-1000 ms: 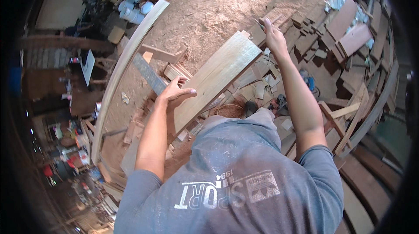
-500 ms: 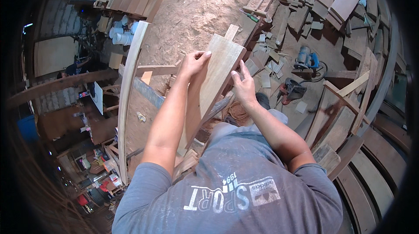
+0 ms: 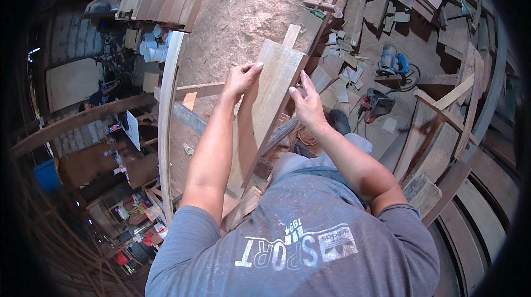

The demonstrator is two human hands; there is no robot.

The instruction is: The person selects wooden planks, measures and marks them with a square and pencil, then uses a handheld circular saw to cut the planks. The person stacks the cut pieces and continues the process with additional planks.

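Note:
A long wooden board (image 3: 270, 84) lies in front of me, running from near my body to the far side, with a narrow wooden strip or tongue (image 3: 291, 36) jutting from its far end. My left hand (image 3: 241, 81) grips the board's left edge, thumb on the upper face and fingers curled along the side. At the right edge, my right hand (image 3: 308, 104) has its fingers stretched out and thumb apart, lying against or just beside the wood. What supports the board is mostly hidden beneath it.
A blue router (image 3: 391, 62) and a red-and-dark corded power tool (image 3: 377, 106) lie on the right among offcuts. A long curved timber (image 3: 168, 114) stands at left. Stacked boards (image 3: 160, 1) and white buckets (image 3: 156, 52) are far left. Sawdust (image 3: 243, 3) covers the ground ahead.
The view has shifted slightly. The board's far end appears a little nearer and further left, with both hands staying at its edges.

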